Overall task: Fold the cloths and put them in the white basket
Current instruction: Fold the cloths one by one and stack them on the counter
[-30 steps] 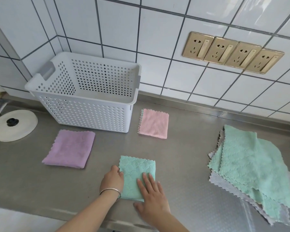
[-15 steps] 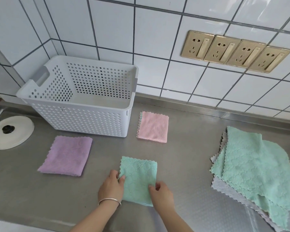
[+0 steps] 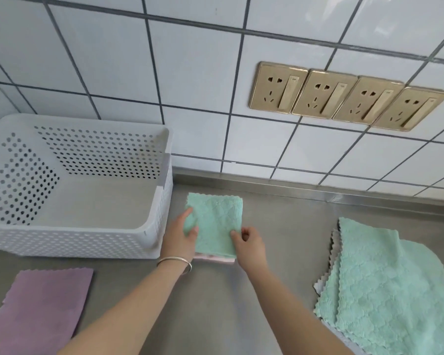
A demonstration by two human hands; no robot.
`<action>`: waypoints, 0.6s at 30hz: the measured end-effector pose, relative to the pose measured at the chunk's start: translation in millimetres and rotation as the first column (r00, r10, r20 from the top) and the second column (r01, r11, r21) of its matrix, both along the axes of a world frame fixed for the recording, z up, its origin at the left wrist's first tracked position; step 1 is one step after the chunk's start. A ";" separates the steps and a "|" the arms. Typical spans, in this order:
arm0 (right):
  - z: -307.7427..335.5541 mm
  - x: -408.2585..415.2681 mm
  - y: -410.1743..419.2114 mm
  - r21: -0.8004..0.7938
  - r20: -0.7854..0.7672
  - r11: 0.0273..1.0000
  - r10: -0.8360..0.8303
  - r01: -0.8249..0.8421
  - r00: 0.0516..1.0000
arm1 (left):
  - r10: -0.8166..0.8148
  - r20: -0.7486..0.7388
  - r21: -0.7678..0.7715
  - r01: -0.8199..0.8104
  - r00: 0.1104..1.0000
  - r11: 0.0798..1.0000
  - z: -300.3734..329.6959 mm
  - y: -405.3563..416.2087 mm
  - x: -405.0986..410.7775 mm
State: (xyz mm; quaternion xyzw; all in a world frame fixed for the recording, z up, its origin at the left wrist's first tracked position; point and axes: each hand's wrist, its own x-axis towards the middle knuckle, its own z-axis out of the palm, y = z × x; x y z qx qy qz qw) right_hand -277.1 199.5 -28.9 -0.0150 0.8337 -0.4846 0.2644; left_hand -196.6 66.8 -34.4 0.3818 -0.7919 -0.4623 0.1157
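Steel counter (image 3: 279, 226): folded green cloth (image 3: 217, 221) flat, long axis toward wall, between both hands

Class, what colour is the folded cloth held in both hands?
Mint green, with a quilted texture: the folded cloth, seen in the head view.

A grey metal counter (image 3: 279, 226) meets a wall of white tiles (image 3: 113, 60) with dark joints. On this wall four golden sockets (image 3: 349, 96) stand side by side in one row, each touching the next.
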 end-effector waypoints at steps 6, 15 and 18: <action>-33.9 -24.8 -12.9 0.093 0.098 0.994 -0.060 0.051 0.993 | 0.009 0.213 -0.039 0.000 0.977 0.999 -41.8 -9.8 -23.1; -43.3 -17.5 -15.8 0.157 -0.019 0.986 -0.049 0.052 0.999 | 0.091 0.164 -0.096 -0.076 0.982 0.992 -44.6 0.8 -21.0; -44.6 -15.7 -15.8 0.168 0.005 0.984 -0.063 0.061 0.998 | 0.044 0.232 -0.106 -0.019 0.972 0.994 -48.4 0.7 -18.8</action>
